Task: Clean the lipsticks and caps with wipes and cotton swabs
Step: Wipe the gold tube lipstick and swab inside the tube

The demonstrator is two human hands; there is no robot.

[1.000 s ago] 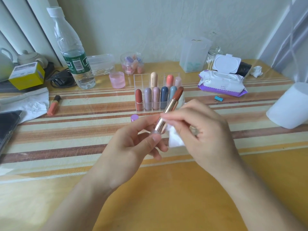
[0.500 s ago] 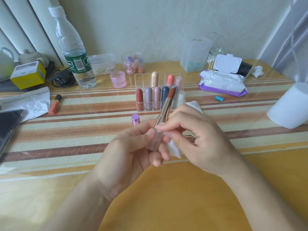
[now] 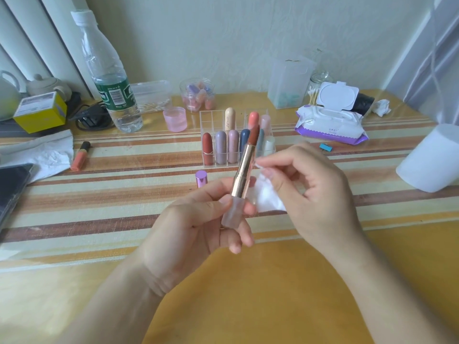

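Looking down, we have the yellow wooden table (image 3: 285, 294) filling the near view, with the striped mat (image 3: 111, 194) laid across its middle. On the far left stands a clear water bottle (image 3: 109, 78); at the right edge sits a white paper roll (image 3: 432, 160). Far right of centre lies the pack of wet wipes (image 3: 330, 122), its lid flipped up, and left of it the clear organizer (image 3: 213, 112) with capped lipsticks upright in its compartments.

Now the hands, over the mat in the centre. The left hand (image 3: 188, 232) has thumb and fingers curled around the frosted base of the uncapped lipstick (image 3: 244, 165), which is raised off the table and tilted with its brown-red tip toward the far side, in front of the organizer. The right hand (image 3: 315, 194) is just to the right, fingertips pinching a small white wipe (image 3: 267, 197) close beside the gold tube. We cannot tell if the wipe touches the tube.

A purple cap (image 3: 201, 178) stands on the mat just left of the lipstick. A tiny blue clip (image 3: 325, 147) lies near the wipes pack.
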